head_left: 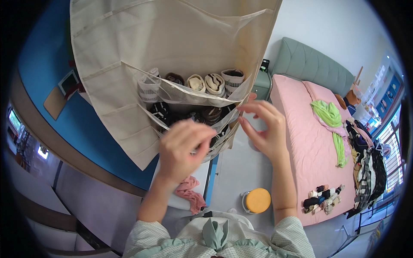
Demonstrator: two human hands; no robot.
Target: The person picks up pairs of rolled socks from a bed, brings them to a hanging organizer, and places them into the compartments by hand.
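Both hands work at a beige fabric hanging organizer [129, 51] with mesh-fronted pockets, hung in front of a blue wall. The upper mesh pocket [189, 92] already holds a row of rolled socks [215, 82], striped and plain, and darker pairs sit in the lower pocket [202, 116]. The left hand [183, 150] is curled at the lower pocket's rim, fingers bent inward and seemingly pushing into or gripping the mesh; whether a sock is in its grasp I cannot tell. The right hand [264, 129] pinches the pocket's right edge between thumb and forefinger, pulling it open. This looks like the filling step for the lower row. More rolled socks [322, 198] wait on the pink bed [297, 142], well apart, so the next move likely calls for releasing the pocket and reaching there.
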